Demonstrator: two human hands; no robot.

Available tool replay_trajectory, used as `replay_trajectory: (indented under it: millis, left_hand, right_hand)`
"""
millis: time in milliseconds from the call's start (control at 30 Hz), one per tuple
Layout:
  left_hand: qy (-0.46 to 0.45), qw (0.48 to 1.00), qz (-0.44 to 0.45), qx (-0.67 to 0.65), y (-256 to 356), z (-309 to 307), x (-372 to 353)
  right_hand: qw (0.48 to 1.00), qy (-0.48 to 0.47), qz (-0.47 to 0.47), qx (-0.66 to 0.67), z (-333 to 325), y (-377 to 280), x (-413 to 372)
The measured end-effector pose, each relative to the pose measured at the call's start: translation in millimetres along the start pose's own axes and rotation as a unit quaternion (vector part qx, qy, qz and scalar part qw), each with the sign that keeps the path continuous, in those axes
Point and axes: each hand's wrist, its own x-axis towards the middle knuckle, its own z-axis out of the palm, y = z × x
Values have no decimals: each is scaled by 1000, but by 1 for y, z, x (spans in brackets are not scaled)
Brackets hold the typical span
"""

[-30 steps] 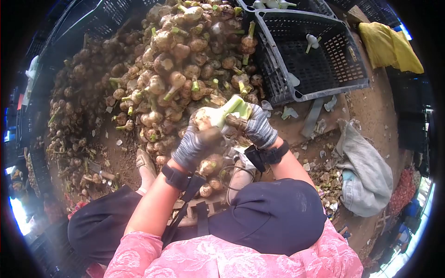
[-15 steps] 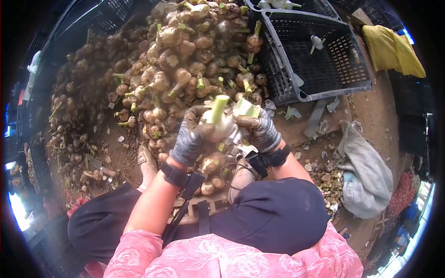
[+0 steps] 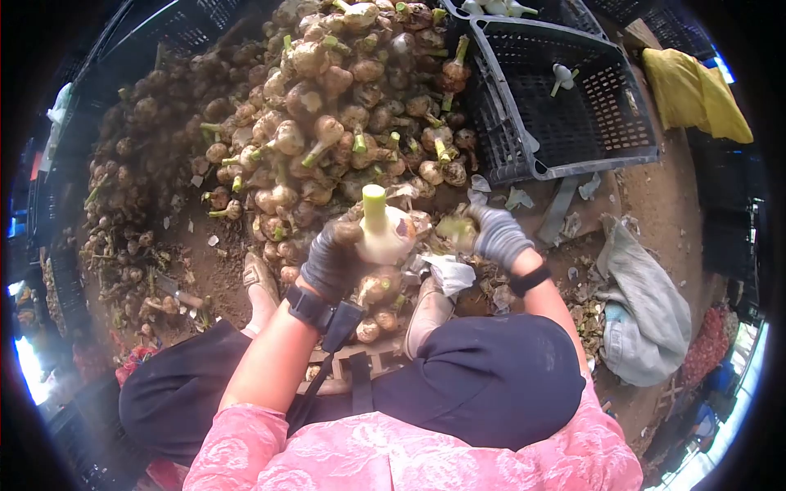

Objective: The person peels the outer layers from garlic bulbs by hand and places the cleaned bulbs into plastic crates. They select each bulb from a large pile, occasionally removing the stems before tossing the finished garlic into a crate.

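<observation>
Grey-gloved left hand [image 3: 332,260] clenched round pale bulb [image 3: 385,233], stem up, just off pile [image 3: 327,106] near edge. Right hand [image 3: 498,236] pinches torn skin [image 3: 454,229]. Peeling step likely; next needs scrap dropped, bulb turned.

Two gloved hands are in view, the left hand [image 3: 332,260] and the right hand [image 3: 495,236], with one peeled bulb [image 3: 383,233] at the centre. The heap of unpeeled bulbs [image 3: 327,106] toward 11 o'clock holds too many to count. One black crate [image 3: 508,155] at 1 o'clock contains one white bulb [image 3: 562,75]; there is also one yellow cloth [image 3: 696,90] at 2 o'clock, one grey cloth [image 3: 647,303] at 4 o'clock, and two shoes [image 3: 260,290] just below centre.
</observation>
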Motion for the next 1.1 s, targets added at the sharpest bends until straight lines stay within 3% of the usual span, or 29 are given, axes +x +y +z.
replay_trajectory:
  millis: [33, 67, 100, 167, 267, 333, 367, 600, 667, 733, 800, 833, 867, 900, 1000, 1033, 1067, 1100]
  left_hand:
    - [-82, 974, -27, -209, 2, -2, 2]
    - [-159, 897, -54, -408, 7, -1, 2]
    - [-120, 936, 8, -331, 12, 3, -1]
    - [-90, 952, 18, -292, 14, 8, -2]
    - [-35, 977, 27, -209, 26, 21, -4]
    - [27, 995, 82, -59, 22, 22, -2]
    - [31, 994, 82, -58, 21, 21, -3]
    - [48, 990, 96, -96, 3, 21, -3]
    - [-72, 959, 65, -265, 12, 16, -5]
    - [-126, 949, 53, -284, 19, 14, -4]
    - [-110, 961, 49, -248, 26, 13, -7]
    - [-110, 961, 49, -248, 25, 13, -7]
    - [-105, 957, 42, -269, 22, 12, -5]
    - [-99, 951, 35, -290, 19, 11, -5]
    - [-59, 952, -7, -301, 2, 3, -2]
    - [-16, 962, -4, -271, -1, 5, 1]
    - [26, 970, 0, -240, -4, 8, 3]
    - [43, 949, -20, -311, -6, 10, 2]
  right_hand:
    - [997, 7, 22, -72, -9, -14, -8]
    - [989, 14, 43, -143, -15, -23, -12]
    - [989, 12, 43, -144, -21, -32, -12]
    - [971, 156, -143, 109, -26, -49, -11]
    - [951, 126, -171, 224, -32, -85, -12]
    - [955, 148, -197, 166, -26, -91, -10]
    - [955, 167, -223, 106, -23, -93, -8]
    - [943, 216, -251, 36, -22, -96, -8]
    - [926, 289, -240, 32, -19, -85, 4]
    - [921, 308, -221, 92, -17, -75, 11]
    - [924, 299, -215, 102, -14, -73, 10]
    - [891, 197, -108, 394, -12, -73, 7]
    - [763, 74, 12, 643, -11, -72, 5]
    - [758, -46, -50, 649, -17, -62, 5]
    - [768, -69, -107, 628, -15, -70, -4]
    - [744, -89, -115, 653, -15, -77, -10]
    - [756, -73, -139, 635, -14, -83, -11]
    - [714, -69, -130, 684, -9, -80, -10]
